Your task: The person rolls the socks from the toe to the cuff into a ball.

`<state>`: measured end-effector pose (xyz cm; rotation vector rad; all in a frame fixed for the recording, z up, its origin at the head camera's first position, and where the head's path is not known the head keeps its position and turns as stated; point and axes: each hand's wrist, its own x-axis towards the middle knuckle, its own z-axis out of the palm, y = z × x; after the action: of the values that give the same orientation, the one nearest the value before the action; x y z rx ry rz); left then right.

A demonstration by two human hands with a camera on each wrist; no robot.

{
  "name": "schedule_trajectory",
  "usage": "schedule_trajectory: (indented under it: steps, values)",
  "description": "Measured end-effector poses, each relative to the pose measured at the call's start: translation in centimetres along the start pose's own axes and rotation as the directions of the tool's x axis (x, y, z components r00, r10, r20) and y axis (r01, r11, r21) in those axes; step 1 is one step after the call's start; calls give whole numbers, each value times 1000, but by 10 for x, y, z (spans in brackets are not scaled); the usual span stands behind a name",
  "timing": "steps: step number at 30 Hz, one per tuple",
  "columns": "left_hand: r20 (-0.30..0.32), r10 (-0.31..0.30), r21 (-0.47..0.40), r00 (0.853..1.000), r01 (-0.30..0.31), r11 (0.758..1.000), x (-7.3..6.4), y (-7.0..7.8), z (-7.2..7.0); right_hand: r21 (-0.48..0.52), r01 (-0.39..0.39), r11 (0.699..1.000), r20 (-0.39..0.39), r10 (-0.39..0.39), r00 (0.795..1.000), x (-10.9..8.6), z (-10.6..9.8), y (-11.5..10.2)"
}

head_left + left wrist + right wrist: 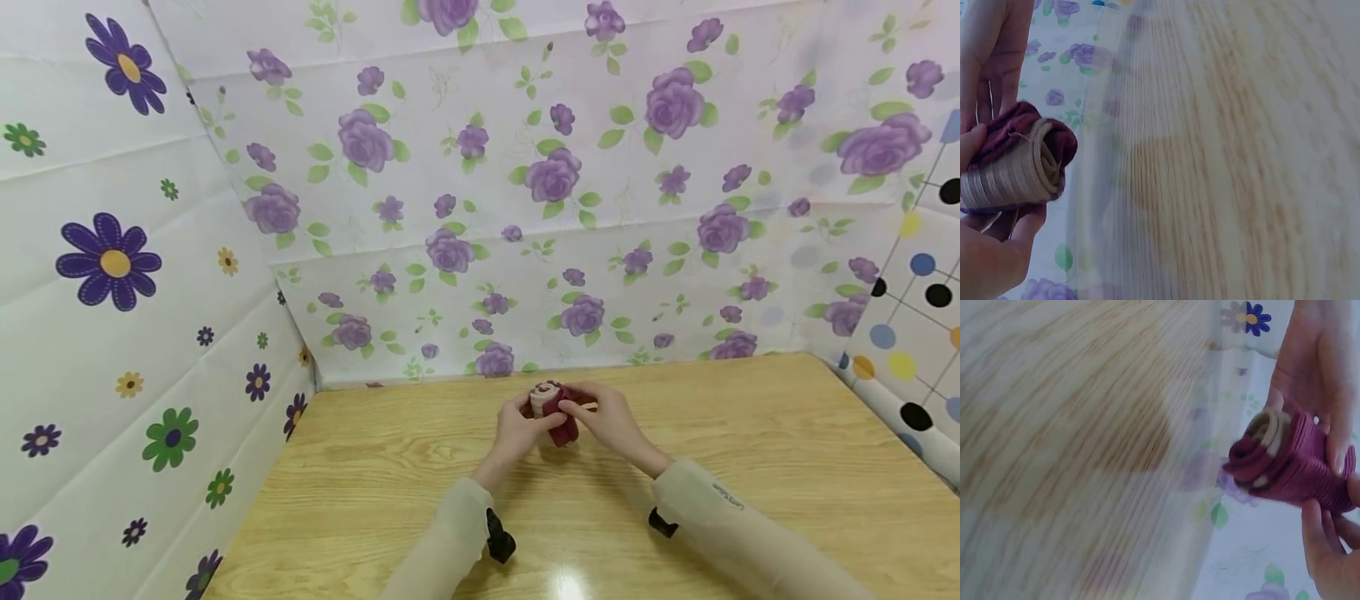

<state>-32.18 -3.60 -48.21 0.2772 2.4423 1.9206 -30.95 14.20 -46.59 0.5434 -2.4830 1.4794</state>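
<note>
A rolled-up pair of ribbed knit socks (564, 430), maroon and beige, is held between both hands above the wooden table. My left hand (517, 431) grips the beige side, its thumb across the front. From the other side my right hand (609, 419) pinches the maroon part with thumb and fingers. In the left wrist view, the beige spiral end of the roll (1013, 172) faces the camera. Maroon ribbing covers most of the roll (1297, 465) in the right wrist view, with folded layers at its end. Some fingertips are hidden behind the fabric.
The light wood table (375, 500) meets a wall cloth with purple roses (555, 175) at its back edge. Daisy-print cloth (112, 350) hangs on the left, dotted cloth (903, 367) on the right. Black wrist devices (499, 542) sit at both sleeves.
</note>
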Motion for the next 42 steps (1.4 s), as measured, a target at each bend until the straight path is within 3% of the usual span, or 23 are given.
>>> schedule_trajectory:
  steps: [4, 7, 15, 24, 29, 34, 38, 42]
  values:
    - [50, -13, -59, 999, 16, 998, 0, -4, -3, 77, -31, 997, 64, 26, 998, 0, -4, 6]
    - [79, -10, -87, 997, 17, 996, 0, -5, -4, 74, -42, 996, 86, 35, 996, 0, -6, 9]
    - [104, -33, -119, 994, 45, 992, -5, -3, -1, -30, -124, 992, 16, 124, 992, 2, -4, 7]
    - [128, -60, -106, 990, 74, 992, -12, 12, 6, 56, -249, 967, 33, 248, 968, 7, -8, 9]
    - [91, -54, -50, 994, 59, 997, -14, 21, 12, 83, -289, 954, 50, 286, 957, 7, -10, 8]
    - [3, -43, 47, 999, 43, 998, -15, 23, 17, 102, -319, 942, 78, 312, 947, 8, -8, 6]
    - [-59, -111, -28, 992, 109, 994, -15, 22, 17, 143, -293, 945, 69, 285, 956, 6, -6, 7]
    - [-98, -177, -132, 979, 164, 978, -13, 20, 13, 178, -198, 964, 46, 192, 980, 3, -6, 1]
